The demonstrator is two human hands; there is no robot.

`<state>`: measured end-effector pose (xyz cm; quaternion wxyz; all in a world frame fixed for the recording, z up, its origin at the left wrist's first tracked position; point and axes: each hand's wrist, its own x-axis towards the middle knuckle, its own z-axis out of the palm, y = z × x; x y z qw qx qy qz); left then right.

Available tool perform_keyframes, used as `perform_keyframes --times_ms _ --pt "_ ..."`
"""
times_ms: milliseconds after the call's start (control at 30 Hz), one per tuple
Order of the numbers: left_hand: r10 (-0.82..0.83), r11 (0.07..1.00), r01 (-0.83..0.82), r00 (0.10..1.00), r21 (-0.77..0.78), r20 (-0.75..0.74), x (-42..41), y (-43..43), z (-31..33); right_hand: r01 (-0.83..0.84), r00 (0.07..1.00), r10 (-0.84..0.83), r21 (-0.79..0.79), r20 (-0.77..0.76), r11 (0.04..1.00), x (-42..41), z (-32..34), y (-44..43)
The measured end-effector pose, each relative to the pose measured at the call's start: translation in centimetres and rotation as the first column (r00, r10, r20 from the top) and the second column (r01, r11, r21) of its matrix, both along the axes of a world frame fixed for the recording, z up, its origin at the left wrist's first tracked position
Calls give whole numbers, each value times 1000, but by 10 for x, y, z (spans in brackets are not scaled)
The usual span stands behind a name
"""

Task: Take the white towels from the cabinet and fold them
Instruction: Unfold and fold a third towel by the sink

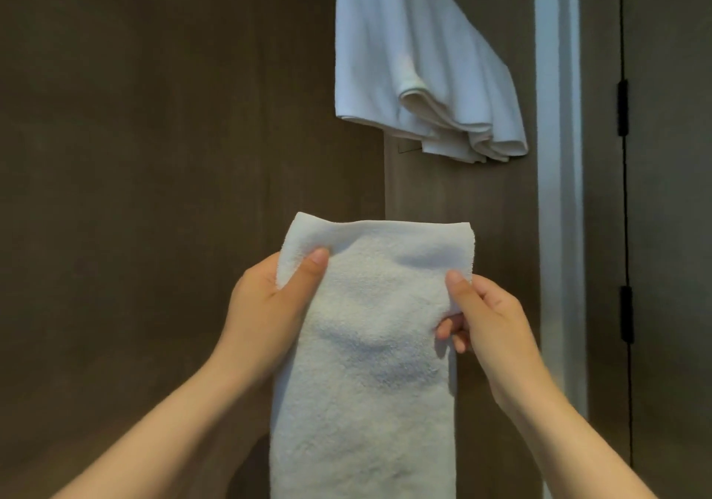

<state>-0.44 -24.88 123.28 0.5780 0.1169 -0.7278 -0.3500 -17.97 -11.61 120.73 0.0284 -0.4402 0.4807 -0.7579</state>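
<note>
A white terry towel [366,344] hangs lengthwise in front of me, folded into a narrow strip that runs down past the bottom of the view. My left hand [266,306] pinches its upper left edge, thumb on the front. My right hand [485,317] pinches the upper right edge the same way, with its fingers curled behind the cloth. Higher up, more white towels [420,59] hang in loose folds from something at the top of the view.
A dark brown panel [154,152] fills the left side and meets another brown surface at a vertical edge behind the towel. A white door frame [554,190] stands on the right, beside a dark door [670,190] with black hinges.
</note>
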Motion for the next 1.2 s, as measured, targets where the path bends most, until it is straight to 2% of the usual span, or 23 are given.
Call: perform_keyframes --times_ms 233,400,533,667,767,867,967,1100,1200 --pt "274 960 -277 958 -30 -82 12 11 13 -296 953 297 29 -64 955 -23 23 -42" --pt "501 862 -506 856 -10 -124 33 36 21 -501 857 506 75 -97 862 -16 40 -66" --pt "629 770 -638 765 -30 -138 56 58 27 -588 794 592 74 -140 806 -1 51 -71" --pt "718 673 -737 671 -61 -186 76 80 39 -617 770 608 16 -196 787 18 64 -67" --pt "748 623 -781 613 -52 -252 89 91 47 -570 818 551 -110 -167 814 33 69 -65" --pt "696 623 -762 644 -179 -318 100 98 54 -550 829 510 -174 -230 817 42 74 -64" --pt "694 578 -753 656 -314 -295 106 100 61 -545 823 480 -185 -303 818 45 81 -63" --pt "653 630 -702 710 -332 -262 109 104 80 -570 804 505 -169 -314 804 47 94 -61" --pt "686 590 -715 689 -374 -235 113 104 94 -517 798 422 -127 -431 847 41 106 -59"
